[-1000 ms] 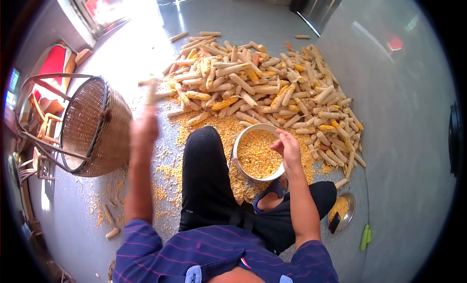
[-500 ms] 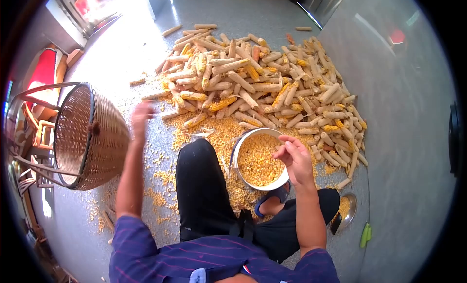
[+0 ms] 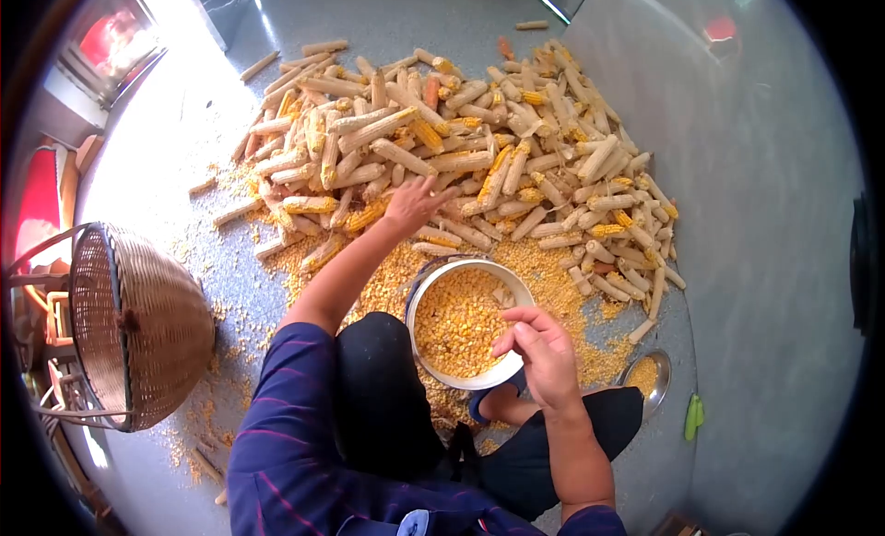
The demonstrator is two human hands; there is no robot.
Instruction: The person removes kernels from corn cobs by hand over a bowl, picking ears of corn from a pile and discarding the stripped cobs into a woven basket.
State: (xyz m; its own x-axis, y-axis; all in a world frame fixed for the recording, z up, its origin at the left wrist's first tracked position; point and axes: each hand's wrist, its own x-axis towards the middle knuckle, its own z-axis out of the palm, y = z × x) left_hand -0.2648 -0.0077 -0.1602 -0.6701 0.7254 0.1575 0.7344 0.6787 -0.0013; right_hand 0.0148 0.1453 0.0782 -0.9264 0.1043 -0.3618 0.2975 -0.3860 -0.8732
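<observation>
1. Since the earlier frame, the left hand (image 3: 417, 204) has swung from beside the basket (image 3: 171, 329) onto the near side of the cob pile (image 3: 466, 161); the right hand (image 3: 546, 356) has stayed at the bucket (image 3: 473, 382).
2. The left hand's fingers are apart and reach forward among the cobs; whether the fingertips touch one cannot be told.
3. The right hand is half curled above the bucket's right rim, thumb and fingertips close together; whether anything is pinched between them cannot be told.
4. The cobs lie in a broad, tangled heap on the floor beyond the knees. Most are slender, pale beige and stripped, with a rough, pitted surface.
5. Some cobs carry bright yellow kernels in patches or rows, and a few are tinted orange or reddish.
6. The bucket is round with a white rim and stands between the person's legs, just in front of the heap. Inside, yellow kernels (image 3: 454, 324) form an uneven layer, with small pale pieces (image 3: 504, 296) near the far right side.
7. Loose kernels (image 3: 553, 280) spread over the floor around the bucket and along the heap's near edge.
8. To the right, a metal bowl (image 3: 661, 381) also contains kernels; the woven basket lies on its side at left.
</observation>
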